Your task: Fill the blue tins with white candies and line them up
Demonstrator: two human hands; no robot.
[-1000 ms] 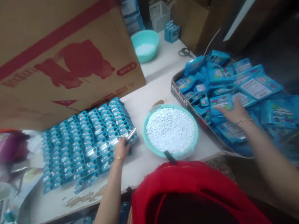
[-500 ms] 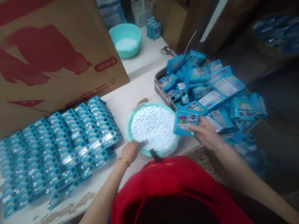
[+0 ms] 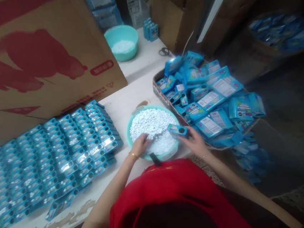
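Note:
A turquoise bowl point(image 3: 130, 142) full of small white candies point(image 3: 155, 122) stands in front of me. My left hand point(image 3: 141, 144) reaches over its left rim, fingers curled and tips down at the candies. What those fingers hold, if anything, is hidden. On the bowl's right side, my right hand point(image 3: 195, 142) grips a small blue candy box point(image 3: 178, 129), turned so that its narrow end with a dark round spot faces up. Rows of similar blue boxes point(image 3: 71, 146) stand packed together on the left; white candies show on many of their tops.
A carton tray point(image 3: 163, 97) heaped with blue boxes sits right of the bowl. Behind are a second turquoise bowl point(image 3: 124, 54), scissors point(image 3: 164, 51) and a few upright boxes point(image 3: 151, 31). A large cardboard box point(image 3: 41, 60) walls off the back left.
My right hand has moved left to the bowl and tipped the box from its broad face to its narrow end. My left hand has moved slightly up and further over the candies.

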